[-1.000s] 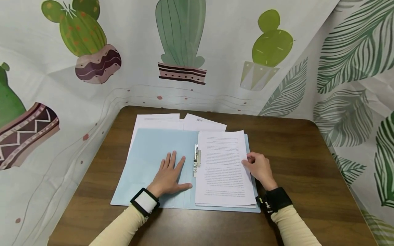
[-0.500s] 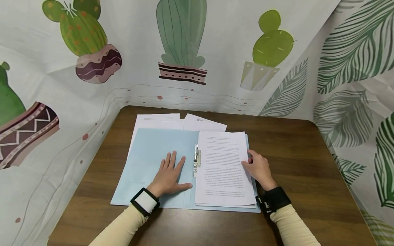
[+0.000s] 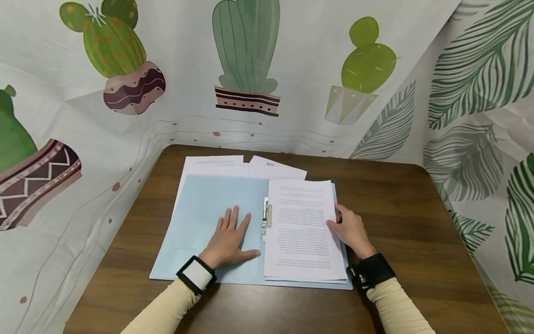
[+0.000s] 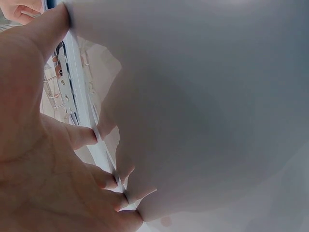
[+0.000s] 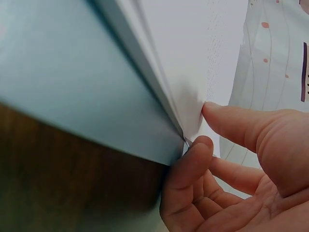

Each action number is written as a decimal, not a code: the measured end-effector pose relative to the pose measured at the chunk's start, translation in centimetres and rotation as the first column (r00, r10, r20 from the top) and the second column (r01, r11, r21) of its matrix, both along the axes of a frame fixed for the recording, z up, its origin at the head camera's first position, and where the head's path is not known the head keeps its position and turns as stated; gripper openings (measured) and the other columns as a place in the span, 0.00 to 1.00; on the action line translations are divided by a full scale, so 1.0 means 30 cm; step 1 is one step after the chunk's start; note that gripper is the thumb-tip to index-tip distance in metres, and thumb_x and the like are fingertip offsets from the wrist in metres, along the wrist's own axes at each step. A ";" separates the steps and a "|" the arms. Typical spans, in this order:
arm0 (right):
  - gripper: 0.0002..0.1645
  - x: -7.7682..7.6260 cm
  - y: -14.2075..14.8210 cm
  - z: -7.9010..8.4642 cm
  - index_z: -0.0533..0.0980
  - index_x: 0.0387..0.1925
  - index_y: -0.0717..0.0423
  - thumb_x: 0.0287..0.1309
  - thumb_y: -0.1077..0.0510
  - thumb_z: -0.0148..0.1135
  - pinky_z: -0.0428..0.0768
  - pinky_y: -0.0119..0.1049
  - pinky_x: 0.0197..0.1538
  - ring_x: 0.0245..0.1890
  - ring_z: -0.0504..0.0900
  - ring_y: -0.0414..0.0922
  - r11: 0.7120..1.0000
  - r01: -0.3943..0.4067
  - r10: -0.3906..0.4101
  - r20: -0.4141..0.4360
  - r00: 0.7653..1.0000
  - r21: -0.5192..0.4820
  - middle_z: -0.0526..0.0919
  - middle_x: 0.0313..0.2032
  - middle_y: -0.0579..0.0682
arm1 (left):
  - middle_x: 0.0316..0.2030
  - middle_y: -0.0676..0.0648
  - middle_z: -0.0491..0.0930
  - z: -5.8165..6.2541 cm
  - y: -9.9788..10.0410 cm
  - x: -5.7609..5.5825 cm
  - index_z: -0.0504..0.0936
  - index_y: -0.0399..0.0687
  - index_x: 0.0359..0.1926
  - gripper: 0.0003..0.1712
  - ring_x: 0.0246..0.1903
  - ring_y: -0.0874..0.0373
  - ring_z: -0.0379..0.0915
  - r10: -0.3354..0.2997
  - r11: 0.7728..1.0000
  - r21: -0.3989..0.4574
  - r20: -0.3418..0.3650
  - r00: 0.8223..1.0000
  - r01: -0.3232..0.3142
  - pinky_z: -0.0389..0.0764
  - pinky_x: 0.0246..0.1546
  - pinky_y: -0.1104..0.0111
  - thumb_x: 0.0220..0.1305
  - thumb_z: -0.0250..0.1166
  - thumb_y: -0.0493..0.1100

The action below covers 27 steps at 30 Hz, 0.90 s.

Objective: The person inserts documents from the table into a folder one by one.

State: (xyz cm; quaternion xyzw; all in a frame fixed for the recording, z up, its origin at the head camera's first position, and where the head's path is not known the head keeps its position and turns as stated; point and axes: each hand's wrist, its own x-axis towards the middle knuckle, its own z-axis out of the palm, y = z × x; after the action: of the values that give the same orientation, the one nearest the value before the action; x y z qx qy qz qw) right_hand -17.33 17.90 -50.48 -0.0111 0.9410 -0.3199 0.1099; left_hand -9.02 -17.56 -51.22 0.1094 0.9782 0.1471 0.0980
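A light blue folder (image 3: 189,232) lies spread flat, with a metal clip (image 3: 267,218) along its middle. On its right side is a stack of printed paper (image 3: 298,227). My left hand (image 3: 227,239) rests on the left cover with straight, spread fingers; in the left wrist view its fingertips (image 4: 107,179) press on the glossy surface. At the right edge of the stack, my right hand (image 3: 349,229) pinches the paper. The right wrist view shows the thumb (image 5: 231,121) on the top sheet and the bent index finger (image 5: 193,162) at the stack's edge.
More white sheets (image 3: 212,164) stick out from behind the folder at its far side. All of it lies on a brown wooden table (image 3: 388,199). A cloth printed with cacti and leaves (image 3: 300,69) hangs behind the table.
The right hand's fingers have shifted slightly against the stack's edge, and the thumb sits slightly further left on the paper. The left hand has stayed in place on the cover.
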 end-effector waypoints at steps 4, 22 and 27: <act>0.37 0.000 0.001 0.001 0.66 0.72 0.65 0.66 0.57 0.68 0.67 0.39 0.30 0.32 0.73 0.50 1.000 0.001 -0.001 -0.001 1.000 0.002 0.73 0.33 0.55 | 0.79 0.27 0.41 -0.002 0.000 0.000 0.58 0.41 0.80 0.64 0.78 0.29 0.34 -0.004 1.000 -0.002 -0.005 1.000 0.004 0.48 0.73 0.38 0.55 0.70 0.74; 0.39 0.003 0.011 0.025 0.65 0.72 0.66 0.67 0.56 0.67 0.73 0.39 0.33 0.36 0.76 0.52 0.999 -0.032 0.032 0.015 0.999 0.011 0.76 0.37 0.58 | 0.78 0.26 0.41 -0.004 -0.005 0.006 0.58 0.41 0.80 0.63 0.78 0.29 0.34 -0.010 1.000 0.018 -0.014 1.000 0.010 0.48 0.73 0.37 0.55 0.70 0.73; 0.40 0.000 0.027 0.045 0.64 0.73 0.66 0.66 0.55 0.68 0.75 0.39 0.33 0.37 0.78 0.53 0.996 -0.076 0.077 -0.028 0.997 0.039 0.79 0.44 0.63 | 0.79 0.27 0.41 0.005 -0.005 0.007 0.58 0.41 0.79 0.63 0.78 0.29 0.34 -0.005 1.000 0.006 -0.002 1.000 0.005 0.48 0.73 0.38 0.56 0.70 0.73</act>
State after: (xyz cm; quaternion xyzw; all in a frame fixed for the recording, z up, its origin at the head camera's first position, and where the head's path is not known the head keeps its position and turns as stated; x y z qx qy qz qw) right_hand -17.33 18.71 -49.13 -0.0497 0.9472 -0.2975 0.1086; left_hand -8.82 -17.72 -51.06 0.1126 0.9776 0.1494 0.0969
